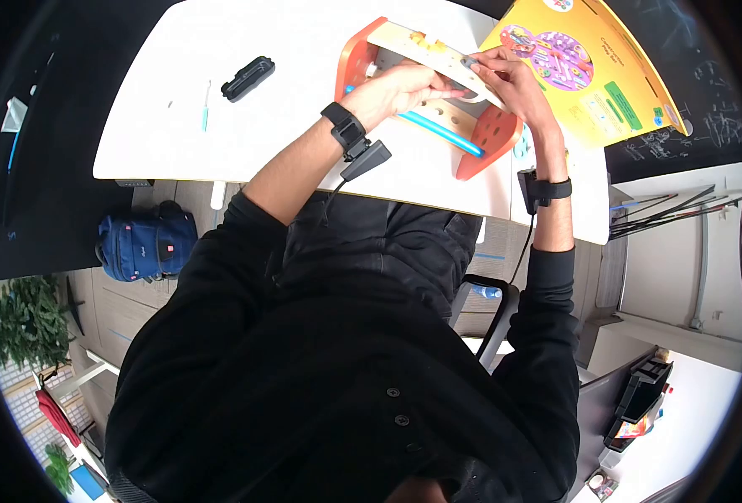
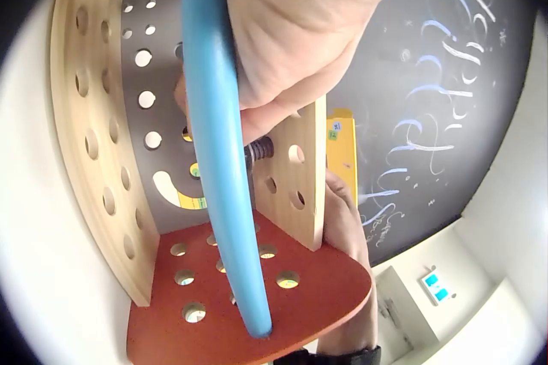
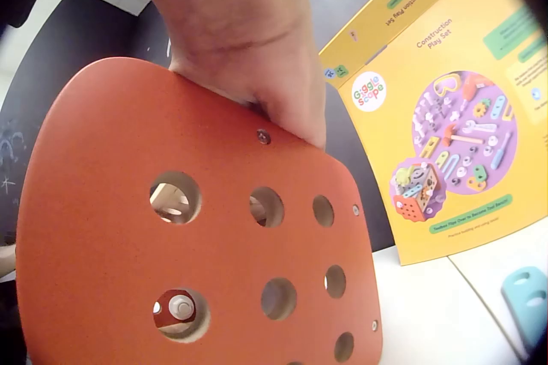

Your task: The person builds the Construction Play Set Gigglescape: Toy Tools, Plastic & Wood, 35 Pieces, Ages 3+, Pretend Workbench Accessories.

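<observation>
- The right hand [image 3: 257,83] reaches over the top edge of an orange panel [image 3: 227,254], fingers hidden behind it.
- Round holes [image 3: 278,298] dot the panel; a pale piece [image 3: 181,306] shows through one.
- A yellow box [image 3: 454,138] reading "Construction Play Set" stands beyond.
- A light-blue piece [image 3: 521,320] lies on the table [image 3: 441,314].

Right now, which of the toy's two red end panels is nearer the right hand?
The rightmost red panel, beside the yellow box in the head view; the other red panel stands at the opposite end, farther away.
</observation>
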A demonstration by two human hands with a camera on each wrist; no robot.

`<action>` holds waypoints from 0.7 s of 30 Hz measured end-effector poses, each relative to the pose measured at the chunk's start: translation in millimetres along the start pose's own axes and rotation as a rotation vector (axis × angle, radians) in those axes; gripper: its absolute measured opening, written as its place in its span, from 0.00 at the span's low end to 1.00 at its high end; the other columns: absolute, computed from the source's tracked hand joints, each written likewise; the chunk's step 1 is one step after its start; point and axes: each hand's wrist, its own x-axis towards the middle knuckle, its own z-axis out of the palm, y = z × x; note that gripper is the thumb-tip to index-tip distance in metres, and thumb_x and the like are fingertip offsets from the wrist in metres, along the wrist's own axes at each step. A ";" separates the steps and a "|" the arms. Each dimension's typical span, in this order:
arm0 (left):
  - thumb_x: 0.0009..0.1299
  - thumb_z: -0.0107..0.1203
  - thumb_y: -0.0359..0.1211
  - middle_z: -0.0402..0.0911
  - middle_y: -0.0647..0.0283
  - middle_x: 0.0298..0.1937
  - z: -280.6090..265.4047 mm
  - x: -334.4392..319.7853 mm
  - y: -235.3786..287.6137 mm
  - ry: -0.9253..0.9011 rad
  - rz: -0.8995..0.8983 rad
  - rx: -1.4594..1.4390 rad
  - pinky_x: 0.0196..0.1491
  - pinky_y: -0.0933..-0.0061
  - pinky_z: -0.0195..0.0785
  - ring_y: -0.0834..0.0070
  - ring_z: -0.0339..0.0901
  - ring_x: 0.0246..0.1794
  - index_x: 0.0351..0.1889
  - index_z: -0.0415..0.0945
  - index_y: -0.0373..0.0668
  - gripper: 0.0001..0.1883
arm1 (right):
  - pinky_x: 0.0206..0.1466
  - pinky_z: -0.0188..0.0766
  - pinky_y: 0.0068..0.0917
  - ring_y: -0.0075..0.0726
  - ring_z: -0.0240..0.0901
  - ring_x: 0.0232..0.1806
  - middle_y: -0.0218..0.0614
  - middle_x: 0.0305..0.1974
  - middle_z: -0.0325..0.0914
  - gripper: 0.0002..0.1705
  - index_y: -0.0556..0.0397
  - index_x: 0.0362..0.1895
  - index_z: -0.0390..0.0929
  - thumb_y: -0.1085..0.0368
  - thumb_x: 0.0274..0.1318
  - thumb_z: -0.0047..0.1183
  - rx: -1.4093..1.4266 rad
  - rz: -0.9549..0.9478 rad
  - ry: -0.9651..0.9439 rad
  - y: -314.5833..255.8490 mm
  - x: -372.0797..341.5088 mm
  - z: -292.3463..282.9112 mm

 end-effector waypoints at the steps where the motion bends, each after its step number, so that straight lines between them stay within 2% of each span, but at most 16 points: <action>1: 0.65 0.38 0.09 0.64 0.41 0.65 -1.9 1.9 -0.5 -0.015 -0.003 0.016 0.68 0.63 0.71 0.48 0.69 0.65 0.63 0.57 0.20 0.25 | 0.38 0.70 0.23 0.21 0.69 0.35 0.27 0.40 0.70 0.17 0.58 0.52 0.83 0.61 0.64 0.58 0.003 -0.003 0.002 0.7 0.4 0.2; 6: 0.66 0.38 0.09 0.64 0.41 0.65 -12.5 9.0 -7.3 -0.068 0.004 0.025 0.68 0.65 0.71 0.50 0.70 0.64 0.62 0.58 0.20 0.24 | 0.39 0.70 0.23 0.22 0.69 0.35 0.28 0.40 0.71 0.17 0.58 0.52 0.83 0.60 0.64 0.58 -0.024 -0.005 0.002 3.5 1.1 0.0; 8: 0.65 0.40 0.09 0.66 0.40 0.63 -15.0 12.7 -12.8 -0.082 0.062 -0.021 0.67 0.67 0.72 0.53 0.74 0.61 0.61 0.59 0.19 0.24 | 0.39 0.70 0.24 0.22 0.69 0.35 0.28 0.39 0.71 0.17 0.58 0.52 0.83 0.60 0.64 0.58 -0.015 0.013 0.001 2.1 1.0 0.1; 12: 0.65 0.41 0.10 0.69 0.42 0.60 -21.4 16.6 -14.4 -0.117 0.053 -0.038 0.65 0.68 0.73 0.55 0.76 0.59 0.61 0.59 0.19 0.24 | 0.40 0.70 0.24 0.23 0.69 0.36 0.28 0.39 0.71 0.17 0.57 0.52 0.83 0.60 0.64 0.58 -0.020 0.025 0.002 0.8 0.6 0.2; 14: 0.65 0.42 0.11 0.71 0.45 0.59 -16.0 14.0 -9.6 0.039 0.004 0.102 0.63 0.68 0.75 0.56 0.77 0.58 0.62 0.60 0.20 0.24 | 0.41 0.70 0.24 0.23 0.69 0.36 0.28 0.39 0.71 0.17 0.57 0.51 0.83 0.60 0.64 0.58 -0.040 -0.004 0.005 3.6 1.0 0.0; 17: 0.65 0.44 0.11 0.73 0.49 0.57 -7.2 5.8 -3.3 0.089 -0.043 0.142 0.59 0.67 0.77 0.59 0.78 0.56 0.60 0.63 0.23 0.23 | 0.42 0.70 0.25 0.24 0.69 0.36 0.28 0.39 0.71 0.17 0.57 0.51 0.83 0.60 0.64 0.58 -0.037 -0.003 0.002 4.0 1.2 -0.1; 21: 0.64 0.45 0.12 0.74 0.51 0.55 -1.1 -1.9 0.6 0.069 -0.080 0.125 0.55 0.65 0.79 0.62 0.79 0.55 0.58 0.66 0.29 0.23 | 0.41 0.70 0.24 0.23 0.69 0.36 0.28 0.39 0.71 0.17 0.57 0.52 0.83 0.60 0.64 0.58 -0.032 0.022 -0.007 1.0 0.4 -0.4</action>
